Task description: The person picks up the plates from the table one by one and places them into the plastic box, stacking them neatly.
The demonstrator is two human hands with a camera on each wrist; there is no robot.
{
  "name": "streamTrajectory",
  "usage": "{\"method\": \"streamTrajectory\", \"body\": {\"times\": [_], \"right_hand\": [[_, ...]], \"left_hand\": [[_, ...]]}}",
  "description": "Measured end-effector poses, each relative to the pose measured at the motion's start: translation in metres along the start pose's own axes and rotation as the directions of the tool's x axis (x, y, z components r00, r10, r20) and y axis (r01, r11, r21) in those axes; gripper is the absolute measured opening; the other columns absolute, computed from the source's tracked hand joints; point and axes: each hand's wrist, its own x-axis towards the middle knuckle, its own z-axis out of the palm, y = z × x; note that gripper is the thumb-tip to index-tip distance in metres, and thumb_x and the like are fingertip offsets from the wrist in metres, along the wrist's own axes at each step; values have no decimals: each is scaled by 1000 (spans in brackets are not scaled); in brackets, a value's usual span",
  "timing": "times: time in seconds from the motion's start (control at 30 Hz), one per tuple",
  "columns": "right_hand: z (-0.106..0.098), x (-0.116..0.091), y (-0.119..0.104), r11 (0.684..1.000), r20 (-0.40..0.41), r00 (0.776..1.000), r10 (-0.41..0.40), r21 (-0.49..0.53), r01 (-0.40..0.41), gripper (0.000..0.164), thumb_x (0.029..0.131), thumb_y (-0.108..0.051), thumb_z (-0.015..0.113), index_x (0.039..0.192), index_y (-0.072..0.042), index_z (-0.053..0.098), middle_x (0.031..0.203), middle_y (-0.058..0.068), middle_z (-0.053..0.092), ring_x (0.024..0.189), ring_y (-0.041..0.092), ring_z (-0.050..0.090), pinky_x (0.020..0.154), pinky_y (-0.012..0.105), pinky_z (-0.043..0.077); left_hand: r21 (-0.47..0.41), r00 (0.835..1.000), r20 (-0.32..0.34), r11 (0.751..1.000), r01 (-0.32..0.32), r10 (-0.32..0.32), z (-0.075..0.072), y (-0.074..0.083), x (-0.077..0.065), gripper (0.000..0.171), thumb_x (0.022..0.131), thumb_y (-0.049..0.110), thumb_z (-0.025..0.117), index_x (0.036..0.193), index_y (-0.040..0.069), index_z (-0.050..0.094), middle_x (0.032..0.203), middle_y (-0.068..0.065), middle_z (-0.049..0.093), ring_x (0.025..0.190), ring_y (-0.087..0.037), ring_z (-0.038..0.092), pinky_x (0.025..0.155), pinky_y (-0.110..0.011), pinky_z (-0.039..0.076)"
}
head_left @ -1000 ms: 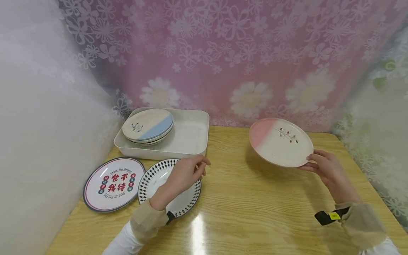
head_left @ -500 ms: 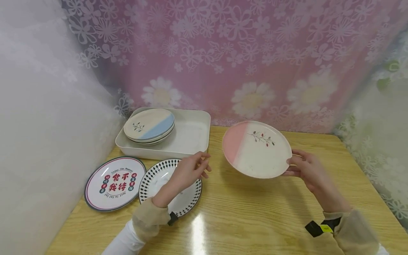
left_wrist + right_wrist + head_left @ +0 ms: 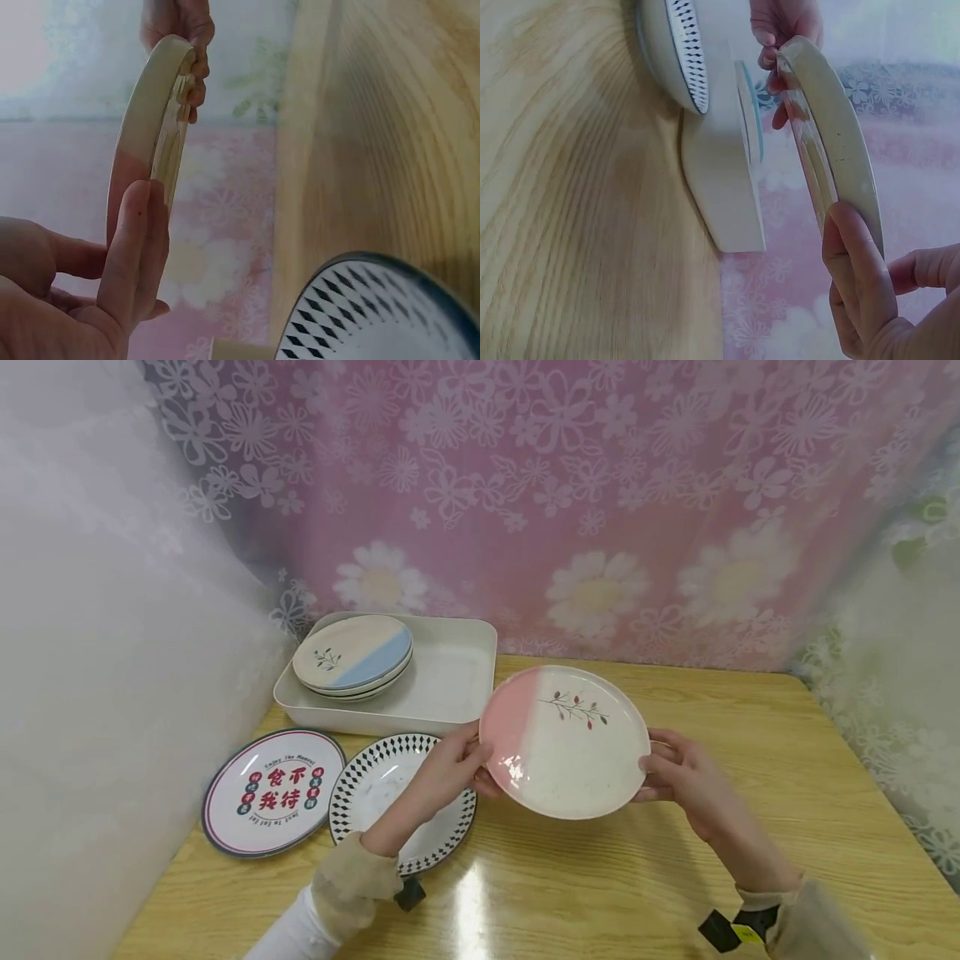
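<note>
Between the hands, in the head view, a pink-and-cream plate (image 3: 570,752) is held above the counter (image 3: 720,702), its pink edge pinched by the left hand (image 3: 448,768), its cream edge by the right hand (image 3: 686,774). Below the left hand, a diamond-rimmed plate (image 3: 367,789) is seen. In the left-wrist view, fingers (image 3: 125,251) and thumb are curled onto the rim; in the right-wrist view, the opposite rim is likewise gripped.

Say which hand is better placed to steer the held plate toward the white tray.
Likely the left hand: it holds the pink-and-cream plate by its pink edge, nearer the white tray, while the right hand grips the opposite edge, farther away.
</note>
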Motion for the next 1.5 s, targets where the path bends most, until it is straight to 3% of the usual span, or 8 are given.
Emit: {"method": "streamTrajectory", "body": {"times": [0.17, 0.5, 0.67, 0.83, 1.0, 1.27, 1.5], "right_hand": [[7, -4, 3, 1000, -18, 1000, 3, -7, -3, 58, 101, -1, 48, 150, 18, 21, 131, 28, 59, 89, 12, 73, 72, 37, 63], [11, -5, 6, 999, -1, 1000, 29, -41, -29, 59, 105, -10, 50, 151, 15, 23, 133, 29, 58, 91, 10, 71, 77, 35, 63], [14, -5, 5, 999, 12, 1000, 24, -36, -24, 59, 106, -14, 51, 151, 13, 25, 132, 25, 60, 88, 14, 71, 79, 34, 62], [17, -2, 2, 1000, 29, 1000, 10, -25, -9, 61, 107, -20, 52, 153, 10, 26, 126, 12, 64, 88, 16, 71, 79, 37, 63], [23, 1, -4, 999, 54, 999, 2, -38, 0, 62, 108, -28, 52, 156, 3, 27, 114, 1, 66, 89, 19, 72, 77, 41, 63], [32, 7, -8, 997, 115, 991, -61, -39, 66, 58, 110, -29, 45, 157, 0, 26, 115, 7, 64, 86, 24, 75, 73, 43, 63], [34, 10, -5, 995, 141, 987, -82, -47, 89, 55, 110, -28, 44, 157, -2, 28, 113, 11, 65, 85, 27, 74, 72, 43, 63]], "left_hand": [[-44, 1000, -8, 999, 16, -16, -1, -7, -2, 46, 107, 5, 44, 152, -4, 37, 102, -28, 70, 77, -28, 74, 72, -43, 63], [-92, 999, -13, 995, 31, -32, -6, -11, -5, 45, 105, 1, 45, 149, -8, 39, 98, -31, 70, 73, -28, 74, 73, -46, 63], [-133, 998, -48, 990, 42, -49, -9, -8, -7, 42, 103, 0, 45, 143, -12, 45, 94, -31, 71, 68, -22, 73, 73, -49, 62], [-161, 992, -100, 985, 63, -80, -15, -5, -8, 36, 101, 1, 45, 132, -16, 53, 89, -25, 72, 64, -17, 72, 70, -40, 63], [-175, 990, -123, 983, 49, -71, -26, -1, -9, 35, 101, 2, 43, 128, -17, 55, 86, -18, 73, 64, -14, 72, 67, -30, 63], [-165, 983, -173, 986, 32, -61, -47, 11, -11, 34, 102, 3, 45, 129, -16, 56, 85, -13, 74, 66, -12, 72, 69, -30, 63], [-162, 967, -254, 986, -29, -14, -72, 17, -14, 37, 103, 1, 44, 134, -18, 51, 85, -8, 73, 67, -10, 72, 69, -27, 62]]}}
